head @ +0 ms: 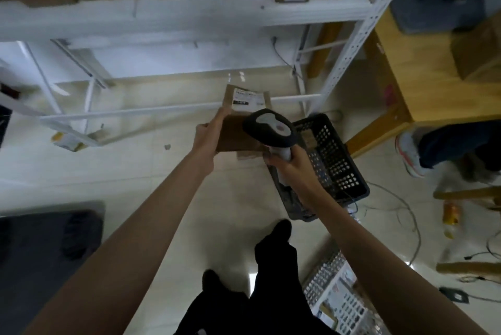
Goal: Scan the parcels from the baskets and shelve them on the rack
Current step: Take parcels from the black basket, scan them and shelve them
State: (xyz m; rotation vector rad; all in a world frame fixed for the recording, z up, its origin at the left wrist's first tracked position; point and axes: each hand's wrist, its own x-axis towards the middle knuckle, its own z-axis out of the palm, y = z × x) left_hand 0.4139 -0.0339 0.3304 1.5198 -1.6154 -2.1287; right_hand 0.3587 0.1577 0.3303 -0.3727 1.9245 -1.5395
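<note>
One parcel (238, 123), one scanner (271, 125), two baskets (333, 155), perhaps.

Parcel (241, 128): matt brown cardboard with a white paper label (248, 97). Scanner (271, 128): smooth plastic, dark head, pale grey handle. Basket (333, 161): dark perforated plastic. Rack (352, 36): white-painted perforated metal. Floor (230, 199): glossy pale tile. Table (406, 77): smooth light wood.

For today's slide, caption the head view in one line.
Left hand holds a labelled parcel while right hand aims the scanner above the dark basket.
</note>
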